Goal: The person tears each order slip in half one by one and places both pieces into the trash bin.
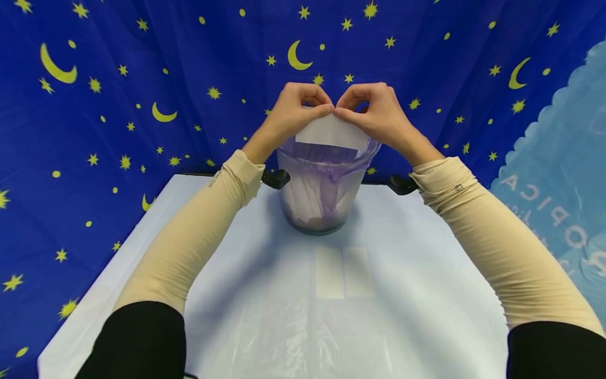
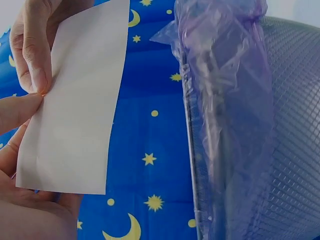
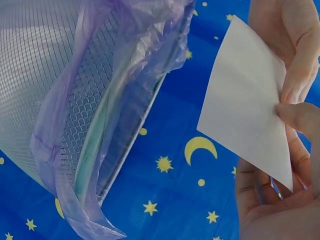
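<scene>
Both hands meet above a bin and pinch one white sheet of paper (image 1: 331,132) at its top edge. My left hand (image 1: 295,108) holds it from the left and my right hand (image 1: 374,108) from the right, thumb tips almost touching in the middle. The paper (image 2: 75,105) hangs as a plain rectangle in the left wrist view. Below it stands the ribbed, see-through bin (image 1: 303,195), lined with a thin purple plastic bag (image 1: 329,176) folded over its rim. Some of the bag (image 3: 60,115) trails down the bin's outside in the right wrist view.
Two pale rectangular strips (image 1: 330,273) lie side by side on the white table (image 1: 265,316), in front of the bin. Black clamps (image 1: 276,179) sit at the table's back edge, either side of the bin. Behind hangs a blue cloth (image 1: 189,63) with moons and stars.
</scene>
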A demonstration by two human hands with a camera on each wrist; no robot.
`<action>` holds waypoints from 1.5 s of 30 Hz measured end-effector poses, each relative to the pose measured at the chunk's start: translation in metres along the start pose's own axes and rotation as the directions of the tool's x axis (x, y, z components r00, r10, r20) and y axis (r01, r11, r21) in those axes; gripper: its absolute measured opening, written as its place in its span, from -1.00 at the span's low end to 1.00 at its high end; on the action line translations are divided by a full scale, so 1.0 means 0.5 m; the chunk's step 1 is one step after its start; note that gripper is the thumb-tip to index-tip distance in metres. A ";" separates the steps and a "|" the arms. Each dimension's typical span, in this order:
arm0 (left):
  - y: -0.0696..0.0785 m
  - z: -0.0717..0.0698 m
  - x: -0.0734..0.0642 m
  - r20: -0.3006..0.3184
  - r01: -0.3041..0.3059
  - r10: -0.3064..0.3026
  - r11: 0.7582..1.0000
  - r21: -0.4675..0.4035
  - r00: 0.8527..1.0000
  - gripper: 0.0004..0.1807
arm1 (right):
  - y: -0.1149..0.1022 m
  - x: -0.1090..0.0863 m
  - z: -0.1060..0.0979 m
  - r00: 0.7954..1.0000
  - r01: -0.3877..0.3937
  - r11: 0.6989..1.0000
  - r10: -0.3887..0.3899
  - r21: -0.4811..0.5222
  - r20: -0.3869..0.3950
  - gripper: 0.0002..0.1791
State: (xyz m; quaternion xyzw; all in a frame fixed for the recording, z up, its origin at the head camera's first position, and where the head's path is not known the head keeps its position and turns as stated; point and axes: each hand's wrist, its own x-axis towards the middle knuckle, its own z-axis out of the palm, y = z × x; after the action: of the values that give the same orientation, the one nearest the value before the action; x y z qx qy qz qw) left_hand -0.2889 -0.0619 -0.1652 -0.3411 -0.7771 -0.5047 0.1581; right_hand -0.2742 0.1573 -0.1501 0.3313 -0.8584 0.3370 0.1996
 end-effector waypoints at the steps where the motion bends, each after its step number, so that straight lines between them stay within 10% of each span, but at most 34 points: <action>1: -0.003 0.000 0.003 -0.001 0.008 -0.007 1.000 0.003 1.000 -0.87 | 0.002 0.003 0.001 1.000 -0.007 1.000 0.007 -0.008 0.002 -0.74; 28: -0.026 -0.001 0.091 -0.019 0.226 -0.226 0.970 0.091 0.974 -0.88 | 0.058 0.076 -0.002 0.987 -0.162 0.985 0.162 -0.057 -0.003 -0.70; 45: -0.030 -0.001 0.088 -0.026 0.213 -0.212 0.976 0.043 0.977 -0.86 | 0.055 0.077 -0.002 0.988 -0.157 0.986 0.157 -0.056 -0.002 -0.70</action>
State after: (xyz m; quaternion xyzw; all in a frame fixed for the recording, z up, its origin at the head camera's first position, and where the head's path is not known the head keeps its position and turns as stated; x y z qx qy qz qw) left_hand -0.3307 -0.0499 -0.1493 -0.2471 -0.8187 -0.5044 0.1191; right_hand -0.3204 0.1567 -0.1399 0.2573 -0.8912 0.3272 0.1804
